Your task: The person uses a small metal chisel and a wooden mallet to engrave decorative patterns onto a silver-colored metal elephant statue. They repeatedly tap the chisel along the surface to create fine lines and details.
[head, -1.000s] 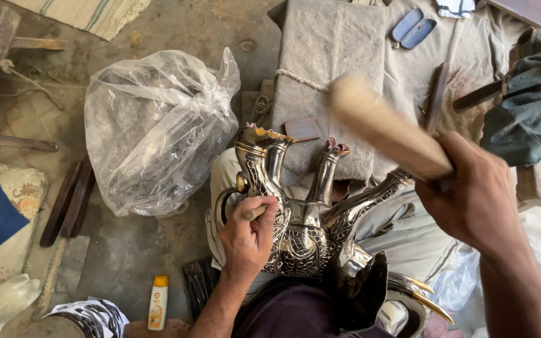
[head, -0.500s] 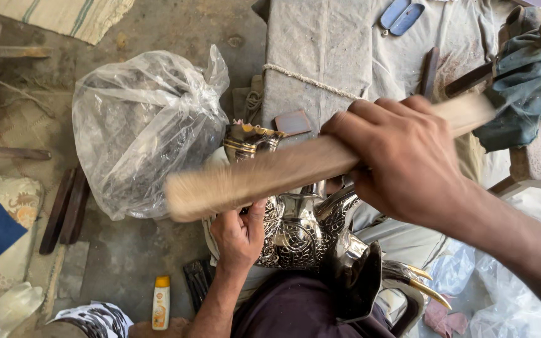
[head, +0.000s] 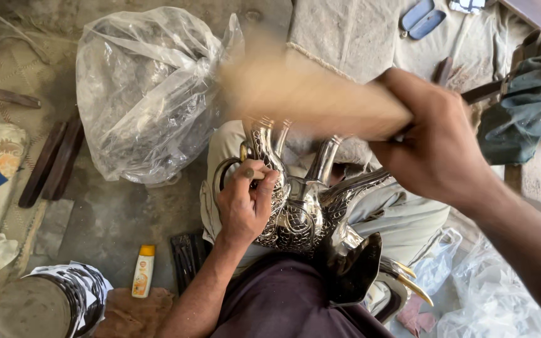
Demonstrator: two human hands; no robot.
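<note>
My left hand (head: 245, 203) grips the body of an ornate silver metal pot (head: 298, 213) that rests on my lap, its spout and neck pointing away from me. My right hand (head: 436, 147) is closed around a pale wooden mallet (head: 308, 94), which is blurred with motion just above the pot's top. A second dark metal piece with a gold-coloured curved tip (head: 370, 275) lies against my right thigh.
A large crumpled clear plastic bag (head: 151, 94) sits on the floor to the left. A small yellow bottle with an orange cap (head: 143, 270) lies near my left knee. Grey cloth (head: 358, 37) covers a bench ahead; more plastic bags (head: 502, 307) lie at lower right.
My right hand has swung the wooden mallet from raised at the right, across and down toward the top of the pot. My left hand has kept its hold on the pot.
</note>
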